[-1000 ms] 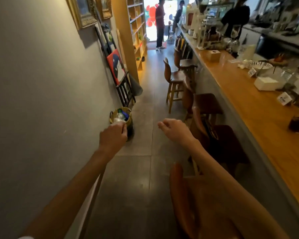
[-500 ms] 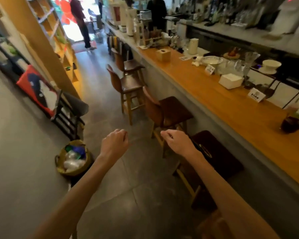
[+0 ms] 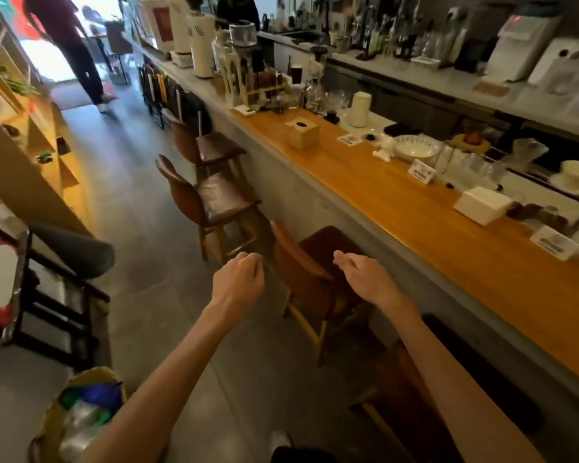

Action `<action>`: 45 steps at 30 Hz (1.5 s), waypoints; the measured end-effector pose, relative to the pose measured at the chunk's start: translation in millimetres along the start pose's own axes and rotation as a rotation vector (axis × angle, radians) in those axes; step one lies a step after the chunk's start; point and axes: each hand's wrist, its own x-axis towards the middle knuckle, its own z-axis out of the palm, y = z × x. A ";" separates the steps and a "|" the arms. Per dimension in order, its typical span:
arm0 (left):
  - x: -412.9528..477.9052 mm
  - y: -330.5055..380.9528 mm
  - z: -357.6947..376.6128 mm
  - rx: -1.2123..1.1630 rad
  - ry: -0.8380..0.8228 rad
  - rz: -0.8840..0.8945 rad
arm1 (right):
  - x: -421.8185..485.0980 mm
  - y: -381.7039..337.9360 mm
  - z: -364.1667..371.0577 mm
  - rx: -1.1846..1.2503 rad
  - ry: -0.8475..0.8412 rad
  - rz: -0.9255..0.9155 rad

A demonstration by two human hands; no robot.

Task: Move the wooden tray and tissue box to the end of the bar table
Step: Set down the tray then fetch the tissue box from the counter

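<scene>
Hands empty: the left hand (image 3: 239, 279) is loosely curled and the right hand (image 3: 365, 279) half open, both hovering over a brown stool (image 3: 318, 262) beside the bar. Ahead and to the right of the right hand, well apart, the wooden tissue box (image 3: 302, 132) sits on the orange surface (image 3: 482, 262). No wooden tray is clearly identifiable. Reaching across risks knocking the glasses (image 3: 475, 165) and white figurine (image 3: 384, 150) nearby.

1. The bar table (image 3: 425, 228) has an orange-brown wooden top with a grey front.
2. On it, the tissue box (image 3: 302, 132) is pale tan with a dark opening.
3. Beside it, the stools (image 3: 214, 198) are dark brown.
4. Near its back edge, a box (image 3: 482, 205) is white.
</scene>
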 end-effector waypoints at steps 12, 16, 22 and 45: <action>268.4 -234.0 -9.3 0.076 -0.014 -0.013 | 307.8 -167.9 101.5 -0.319 0.105 -0.175; 377.0 -272.7 0.5 0.037 -0.073 0.061 | 390.9 -188.9 124.2 -0.274 0.097 -0.036; 518.8 -267.9 23.8 -0.037 -0.324 0.236 | 467.9 -204.1 115.0 -0.158 0.184 0.212; 895.3 -150.0 177.2 0.051 -0.606 0.471 | 725.2 -108.0 12.1 0.322 0.385 0.669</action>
